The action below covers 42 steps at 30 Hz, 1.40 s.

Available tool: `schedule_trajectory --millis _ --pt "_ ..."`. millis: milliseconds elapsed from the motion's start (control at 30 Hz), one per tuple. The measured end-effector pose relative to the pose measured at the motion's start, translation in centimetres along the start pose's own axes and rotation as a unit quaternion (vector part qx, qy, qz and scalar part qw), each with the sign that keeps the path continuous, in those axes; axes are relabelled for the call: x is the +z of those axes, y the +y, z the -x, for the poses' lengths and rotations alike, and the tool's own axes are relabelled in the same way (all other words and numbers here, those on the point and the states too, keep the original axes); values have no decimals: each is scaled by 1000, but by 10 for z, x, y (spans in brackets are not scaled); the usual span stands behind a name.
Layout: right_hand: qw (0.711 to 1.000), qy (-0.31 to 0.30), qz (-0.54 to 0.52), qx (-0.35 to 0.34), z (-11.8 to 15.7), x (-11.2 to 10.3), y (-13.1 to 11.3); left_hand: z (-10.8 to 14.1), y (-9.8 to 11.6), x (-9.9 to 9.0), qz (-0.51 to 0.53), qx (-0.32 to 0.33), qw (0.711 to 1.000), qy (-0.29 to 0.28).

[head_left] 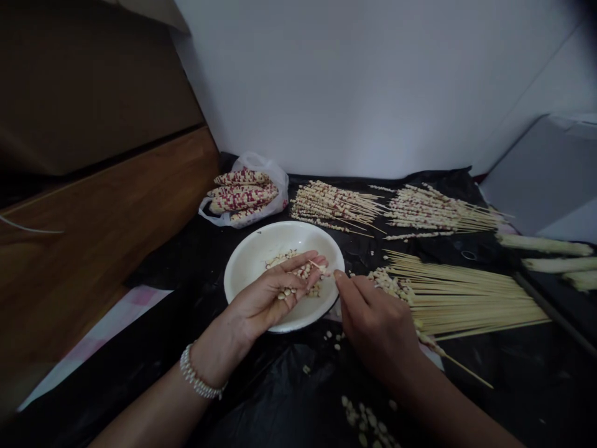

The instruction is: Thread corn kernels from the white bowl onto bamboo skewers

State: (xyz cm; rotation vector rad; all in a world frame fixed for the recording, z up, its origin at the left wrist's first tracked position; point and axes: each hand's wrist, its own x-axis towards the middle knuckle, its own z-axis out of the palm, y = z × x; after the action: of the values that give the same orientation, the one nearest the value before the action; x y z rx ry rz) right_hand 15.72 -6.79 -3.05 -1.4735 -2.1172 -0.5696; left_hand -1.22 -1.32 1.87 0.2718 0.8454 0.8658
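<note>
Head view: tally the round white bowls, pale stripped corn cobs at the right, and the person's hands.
Round white bowl: 1
Pale stripped corn cobs: 3
Hands, left hand and right hand: 2
Total: 6

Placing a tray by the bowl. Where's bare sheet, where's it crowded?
Black plastic sheet shows bare left of the white bowl, below the corn cobs on their bag, and below the loose bamboo skewers, right of the right hand. Crowded: the threaded skewers behind the bowl, and the bowl under the left hand.
</note>
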Motion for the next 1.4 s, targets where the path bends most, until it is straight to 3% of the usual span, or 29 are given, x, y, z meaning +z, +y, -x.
schedule_trajectory --millis 233,500,1000,1400 --pt "1000 8 -12 0 1 1 0 -5 -2 -4 -18 46 999 -8" --pt "1000 5 -15 3 0 1 0 -7 3 -10 0 17 999 -44" --pt "1000 4 -16 1 -2 -2 -1 -7 -2 -8 -68 63 996 -18" --pt "999 25 -27 -11 -1 -3 -2 -5 0 -6 -66 46 997 6"
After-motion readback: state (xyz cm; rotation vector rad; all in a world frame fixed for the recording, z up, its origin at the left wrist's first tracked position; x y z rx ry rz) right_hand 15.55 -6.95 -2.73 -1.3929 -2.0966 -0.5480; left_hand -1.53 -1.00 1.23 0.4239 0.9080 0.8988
